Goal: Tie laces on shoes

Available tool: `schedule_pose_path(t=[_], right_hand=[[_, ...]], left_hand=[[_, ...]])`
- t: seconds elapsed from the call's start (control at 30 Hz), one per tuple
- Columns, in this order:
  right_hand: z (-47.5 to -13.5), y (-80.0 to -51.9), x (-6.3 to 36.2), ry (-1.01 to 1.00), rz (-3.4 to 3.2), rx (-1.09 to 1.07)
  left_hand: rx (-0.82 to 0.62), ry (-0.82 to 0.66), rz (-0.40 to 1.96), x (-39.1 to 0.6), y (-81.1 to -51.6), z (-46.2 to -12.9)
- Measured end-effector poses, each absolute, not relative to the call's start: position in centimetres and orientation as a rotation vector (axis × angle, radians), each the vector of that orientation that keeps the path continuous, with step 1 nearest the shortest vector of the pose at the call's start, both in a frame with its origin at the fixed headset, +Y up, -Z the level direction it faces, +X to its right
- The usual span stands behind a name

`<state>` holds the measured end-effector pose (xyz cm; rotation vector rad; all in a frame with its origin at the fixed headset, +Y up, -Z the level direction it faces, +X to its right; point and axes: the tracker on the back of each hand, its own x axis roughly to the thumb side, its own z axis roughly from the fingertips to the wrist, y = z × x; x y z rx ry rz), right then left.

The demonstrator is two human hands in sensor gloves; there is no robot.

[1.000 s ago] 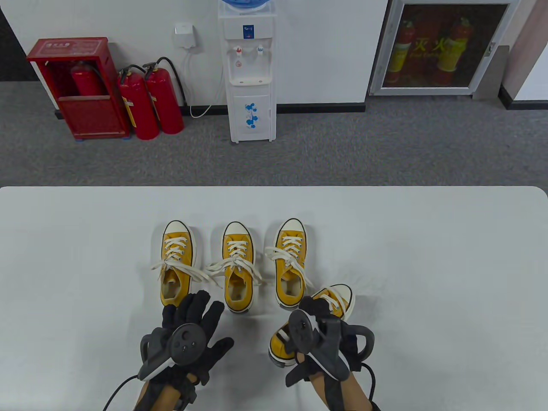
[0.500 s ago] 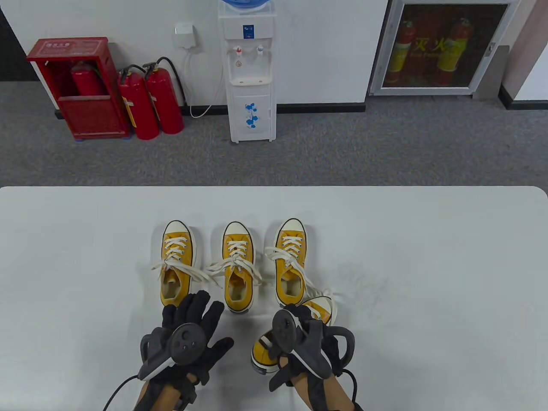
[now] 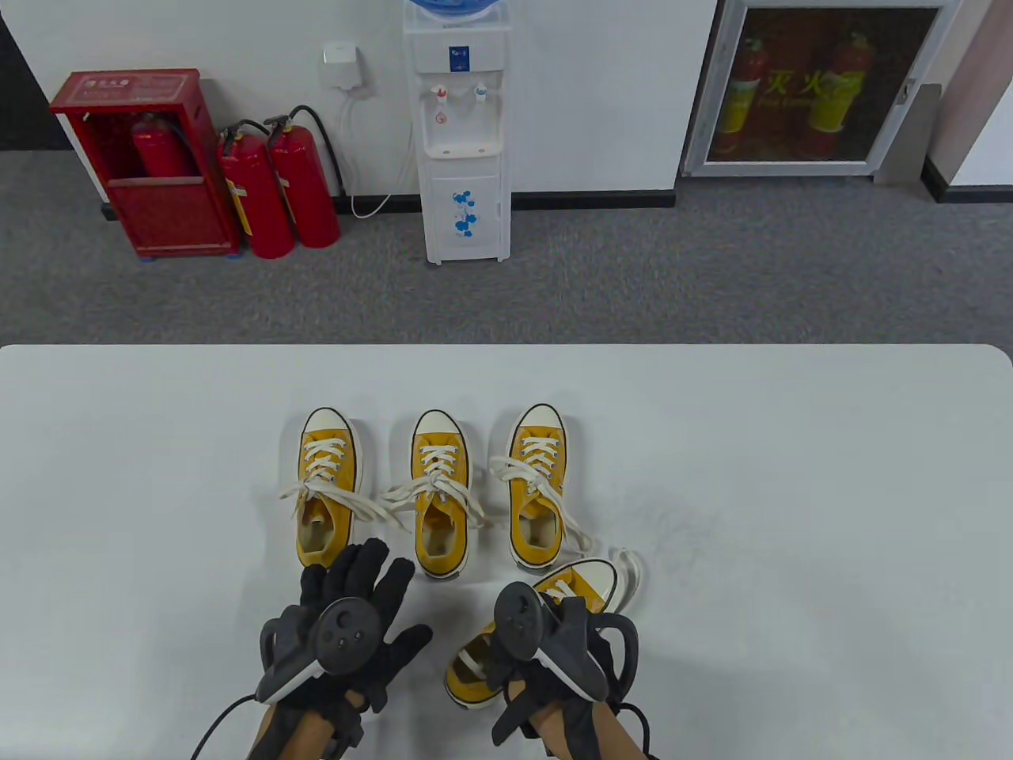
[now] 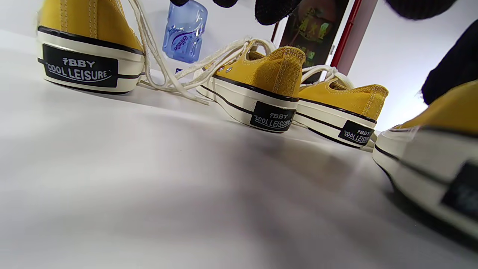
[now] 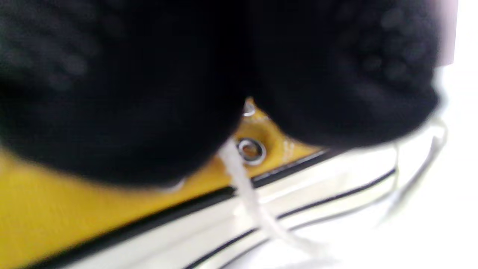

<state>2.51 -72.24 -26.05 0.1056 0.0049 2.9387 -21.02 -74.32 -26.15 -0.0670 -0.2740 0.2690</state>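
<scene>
The right hand (image 3: 554, 649) grips the fourth shoe (image 3: 582, 582) nearest the table (image 3: 791, 475) edge, its eyelet (image 5: 251, 150) visible only from the right wrist, while the left hand (image 3: 348, 609) lies flat, fingers spread, holding nothing.

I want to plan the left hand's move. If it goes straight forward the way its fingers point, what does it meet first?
Probably the heel of the leftmost shoe: the left hand has its fingers spread flat, pointing up-table, just short of that heel. Depth is unclear.
</scene>
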Motion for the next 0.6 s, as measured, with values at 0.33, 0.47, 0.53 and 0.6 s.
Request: schedule_pose_path(t=[0.33, 0.47, 0.53, 0.6], right_hand=[[-25.9, -71.0, 3.4, 0.067, 2.917, 0.157], [-25.9, -69.9, 4.4, 0.028, 2.854, 0.151], [-26.0, -69.6, 4.9, 0.027, 2.821, 0.168], [-26.1, -69.4, 5.7, 0.050, 2.775, 0.162]], left_hand=[[-0.065, -0.272, 0.269, -21.0, -74.3, -26.2], [-0.064, -0.271, 0.270, -21.1, -74.3, -26.2], [-0.065, -0.271, 0.271, -21.1, -74.3, -26.2], [-0.066, -0.271, 0.271, -21.1, -74.3, -26.2]])
